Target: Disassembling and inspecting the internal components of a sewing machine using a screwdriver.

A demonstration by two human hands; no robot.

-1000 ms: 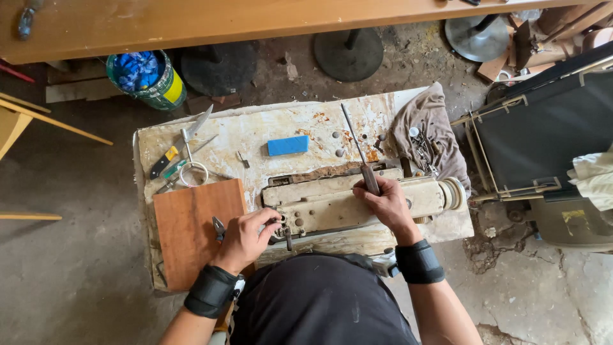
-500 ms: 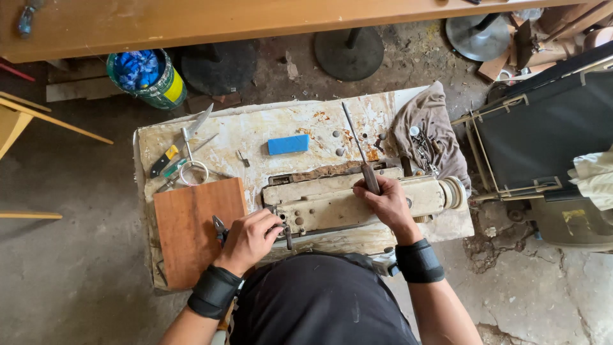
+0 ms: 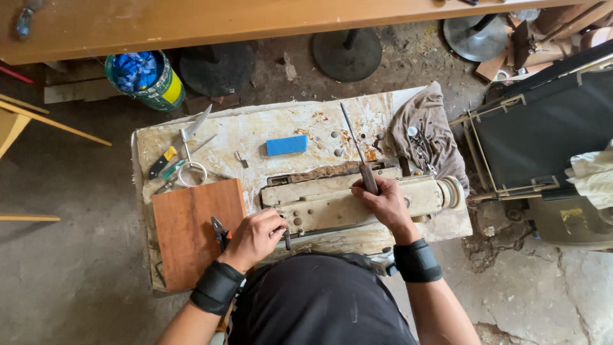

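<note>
Little has shifted: left hand [image 3: 255,237] still grips the sewing machine head's [image 3: 338,201] near end, right hand [image 3: 385,203] wraps a screwdriver [image 3: 359,155] on top.

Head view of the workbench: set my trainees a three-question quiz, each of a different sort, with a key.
1. True or false: the right hand holds a screwdriver.
2. Where does the blue block lie? A on the wooden board; B on the bench top beyond the sewing machine; C on the cloth.
3. What does the left hand rest on?

Key: 1 true; 2 B; 3 the sewing machine's near edge.
</note>
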